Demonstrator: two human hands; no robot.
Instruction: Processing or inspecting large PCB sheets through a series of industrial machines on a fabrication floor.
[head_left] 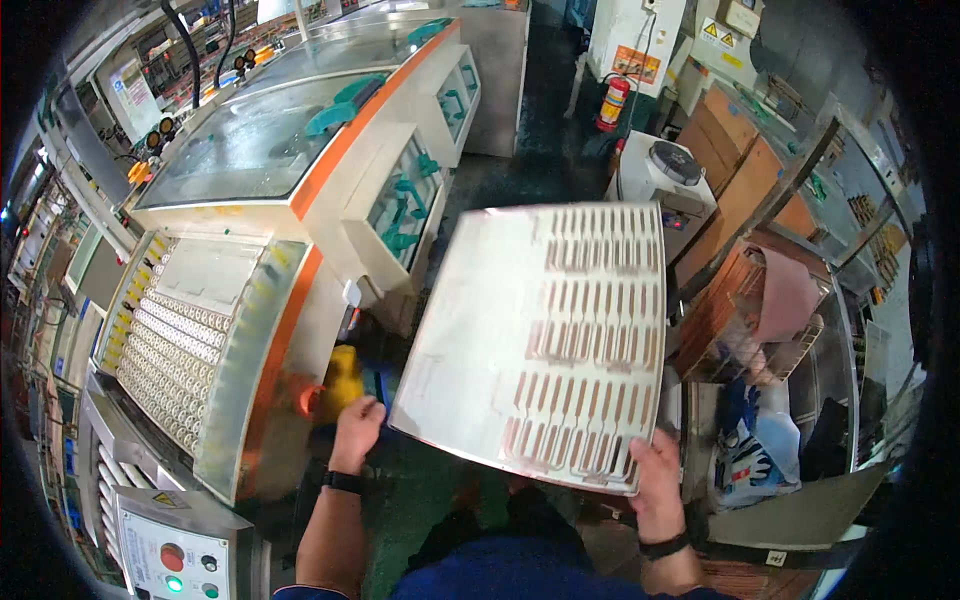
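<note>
I hold a large thin sheet (545, 340) flat in front of me, pale and glossy, with rows of small copper-coloured strip patterns on its right half. My left hand (356, 428) grips its near left corner. My right hand (658, 480) grips the near right corner from below, thumb on top. Each wrist wears a dark band. The sheet hangs over the floor between a machine on my left and a cart on my right.
A white and orange machine (300, 200) with a glass lid and a roller conveyor (170, 360) stands at my left, its control panel (170, 555) with red and green buttons near me. A cart (760, 320) with stacked copper sheets is at right. A fire extinguisher (613, 103) stands far back.
</note>
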